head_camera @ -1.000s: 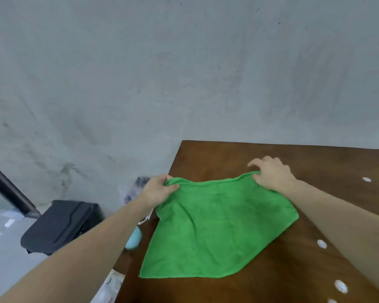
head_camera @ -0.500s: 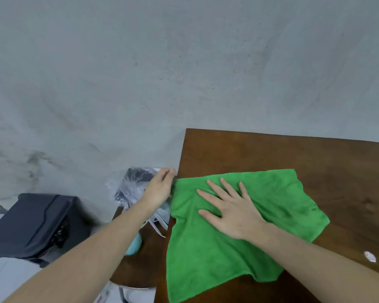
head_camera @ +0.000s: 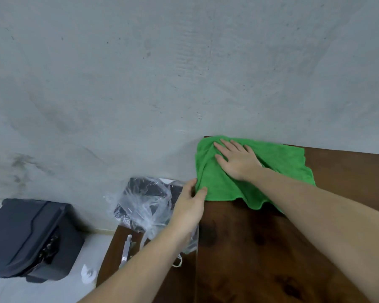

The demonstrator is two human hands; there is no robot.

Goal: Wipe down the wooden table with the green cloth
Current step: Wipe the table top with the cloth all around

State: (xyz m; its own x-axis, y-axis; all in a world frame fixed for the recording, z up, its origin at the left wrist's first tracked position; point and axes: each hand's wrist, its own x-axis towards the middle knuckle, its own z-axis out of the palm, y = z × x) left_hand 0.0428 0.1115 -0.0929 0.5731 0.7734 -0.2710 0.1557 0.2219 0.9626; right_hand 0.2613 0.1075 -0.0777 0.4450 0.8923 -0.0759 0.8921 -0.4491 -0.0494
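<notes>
1. The green cloth (head_camera: 256,171) is now sitting at the far left corner of the wooden table (head_camera: 271,248), in the middle right of the frame. Half a second ago it was lying nearer the middle of the top, so a stroke toward the wall is being completed and the wipe looks to be under way.
2. The right hand (head_camera: 236,160) is lying flat on the cloth, fingers straight and spread, pressing it down. A second ago it was pinching the cloth's far edge.
3. The left hand (head_camera: 189,206) is resting at the table's left edge, thumb and fingers touching the cloth's near left corner. Whether it is pinching that corner or only steadying it, I cannot tell.
4. The table is being cut off by the right and bottom edges of the frame, so how much remains unwiped is hidden.
5. At lower left, the clear plastic bag (head_camera: 144,202) is veiling dark contents I cannot identify. The black case (head_camera: 29,237) beside it is partly cropped.
</notes>
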